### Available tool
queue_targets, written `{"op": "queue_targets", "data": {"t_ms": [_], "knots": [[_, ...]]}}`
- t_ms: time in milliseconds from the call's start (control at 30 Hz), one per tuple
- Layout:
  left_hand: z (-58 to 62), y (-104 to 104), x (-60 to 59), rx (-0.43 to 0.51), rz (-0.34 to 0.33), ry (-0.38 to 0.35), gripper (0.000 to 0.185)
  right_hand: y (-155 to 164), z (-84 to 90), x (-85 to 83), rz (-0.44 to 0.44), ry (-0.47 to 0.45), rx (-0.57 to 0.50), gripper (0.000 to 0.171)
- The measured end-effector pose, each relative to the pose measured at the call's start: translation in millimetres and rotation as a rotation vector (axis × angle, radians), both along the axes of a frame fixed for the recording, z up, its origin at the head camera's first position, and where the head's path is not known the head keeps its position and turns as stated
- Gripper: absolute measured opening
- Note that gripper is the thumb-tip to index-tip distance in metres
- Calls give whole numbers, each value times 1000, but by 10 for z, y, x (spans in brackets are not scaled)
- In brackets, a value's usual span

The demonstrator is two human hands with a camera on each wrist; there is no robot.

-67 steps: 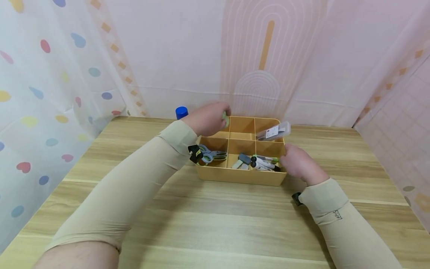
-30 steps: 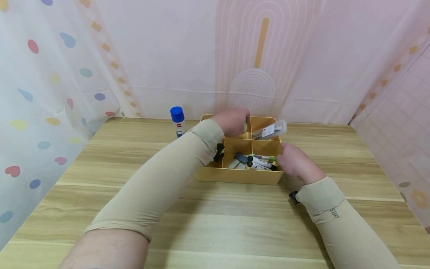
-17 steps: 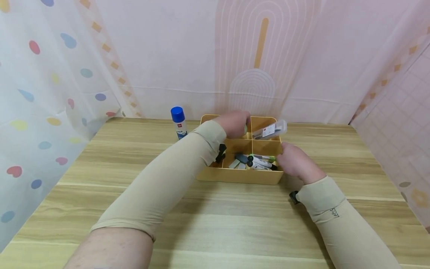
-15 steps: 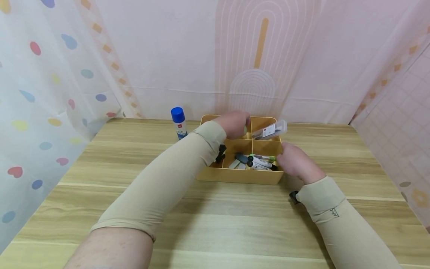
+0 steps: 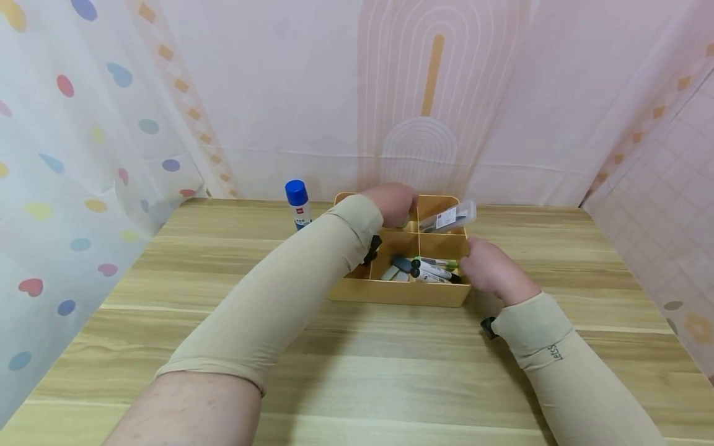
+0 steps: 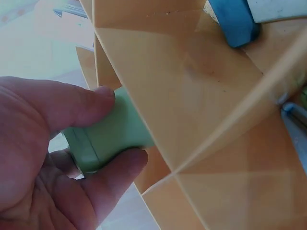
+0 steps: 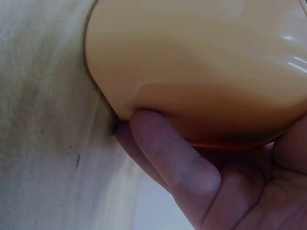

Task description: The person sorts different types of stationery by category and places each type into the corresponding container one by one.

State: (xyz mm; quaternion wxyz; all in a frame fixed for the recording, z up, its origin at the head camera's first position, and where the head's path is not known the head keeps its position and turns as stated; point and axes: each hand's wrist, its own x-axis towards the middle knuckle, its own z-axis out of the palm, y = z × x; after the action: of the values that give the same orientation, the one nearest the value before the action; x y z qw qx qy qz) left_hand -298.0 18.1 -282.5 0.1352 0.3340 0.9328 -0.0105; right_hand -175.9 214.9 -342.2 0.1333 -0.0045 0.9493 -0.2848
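Note:
My left hand [image 5: 393,203] is over the back middle compartment of a yellow-orange divided organizer [image 5: 398,293]. Between thumb and fingers it holds a pale green plastic object [image 6: 112,129] with rounded sides and a seam near one end; its lower part is hidden behind a divider in the left wrist view. My right hand [image 5: 493,269] grips the organizer's right side, its fingers against the outer wall in the right wrist view. The front compartments hold white markers with black ends [image 5: 432,271], a dark blue-grey block [image 5: 400,263] and pale blocks [image 5: 390,272].
A clear plastic case [image 5: 449,217] with a white label leans out of the back right compartment. Left of the organizer stands a white bottle with a blue cap [image 5: 297,201]. A patterned curtain [image 5: 279,93] hangs behind the wooden table [image 5: 368,384].
My left hand has moved right, from the back left compartment to the back middle one, with the green object, and sits slightly further in. The right hand has stayed on the organizer.

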Motion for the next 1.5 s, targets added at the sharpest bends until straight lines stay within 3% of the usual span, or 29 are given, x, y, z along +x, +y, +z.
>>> {"op": "queue_targets", "data": {"t_ms": [333, 567, 1033, 1500], "knots": [[-35, 10, -72, -121, 15, -16, 17, -36, -5, -21, -7, -16, -10, 44], [-63, 5, -76, -187, -49, 2, 22, -50, -8, -18, -6, -15, -18, 45], [28, -28, 82, -194, -47, -50, 35, -58, 4, -8, -7, -30, -34, 47], [-132, 35, -117, -211, -32, -58, 36, -57, -9, 2, -6, -16, -32, 45]]}}
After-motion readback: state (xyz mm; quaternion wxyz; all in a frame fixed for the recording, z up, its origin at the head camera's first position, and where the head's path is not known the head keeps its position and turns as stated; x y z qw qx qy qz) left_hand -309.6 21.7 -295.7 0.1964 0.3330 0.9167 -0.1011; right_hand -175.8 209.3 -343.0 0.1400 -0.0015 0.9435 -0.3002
